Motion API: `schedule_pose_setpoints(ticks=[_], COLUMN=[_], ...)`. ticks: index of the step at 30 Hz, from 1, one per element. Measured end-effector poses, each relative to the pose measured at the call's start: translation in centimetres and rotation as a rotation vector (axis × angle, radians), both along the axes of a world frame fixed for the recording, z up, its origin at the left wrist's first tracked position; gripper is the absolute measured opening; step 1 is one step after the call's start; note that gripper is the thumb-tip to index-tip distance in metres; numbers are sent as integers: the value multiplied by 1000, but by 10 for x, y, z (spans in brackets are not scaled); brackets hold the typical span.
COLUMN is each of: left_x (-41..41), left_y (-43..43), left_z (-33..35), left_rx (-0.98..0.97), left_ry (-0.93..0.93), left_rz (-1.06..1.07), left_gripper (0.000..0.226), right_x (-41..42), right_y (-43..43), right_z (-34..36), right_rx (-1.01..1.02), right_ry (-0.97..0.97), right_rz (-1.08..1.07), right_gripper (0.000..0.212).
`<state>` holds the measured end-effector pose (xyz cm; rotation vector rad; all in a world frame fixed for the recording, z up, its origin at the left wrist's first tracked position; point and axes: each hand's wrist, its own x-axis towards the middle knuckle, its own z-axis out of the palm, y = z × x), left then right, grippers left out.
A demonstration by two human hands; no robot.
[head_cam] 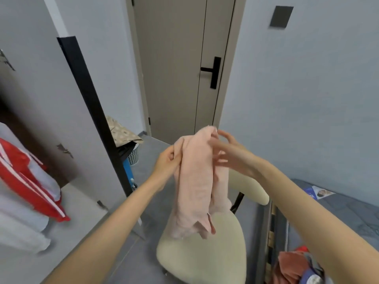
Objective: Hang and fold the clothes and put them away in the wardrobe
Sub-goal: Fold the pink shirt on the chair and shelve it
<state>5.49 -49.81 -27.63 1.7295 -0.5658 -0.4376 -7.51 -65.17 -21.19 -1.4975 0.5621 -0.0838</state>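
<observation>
A pale pink garment hangs bunched in the air above a cream chair, its lower end touching the seat. My left hand grips the garment's left upper edge with curled fingers. My right hand is at the garment's top right, blurred, with fingers spread against the cloth; whether it grips the fabric is unclear. The wardrobe stands open on the left, with a red jacket with white stripes and pale clothes hanging inside.
A closed beige door with a black handle is straight ahead. A laundry basket with patterned cloth stands by the wardrobe's dark door edge. A bed at right carries a pile of red and blue clothes.
</observation>
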Motion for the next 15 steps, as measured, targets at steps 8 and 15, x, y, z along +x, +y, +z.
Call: schedule_pose_setpoints(ticks=[8,15], left_x=[17,17], left_y=[0,5], left_z=[22,20], left_rx=[-14,-22], left_ry=[-165,-354], left_rz=[-19,115], left_gripper=[25,27], right_x=[-6,19], right_y=[22,12], right_z=[-19,27], right_rx=[-305,46], right_ry=[-138,-342], right_rz=[-94,-169], right_gripper=[40,13])
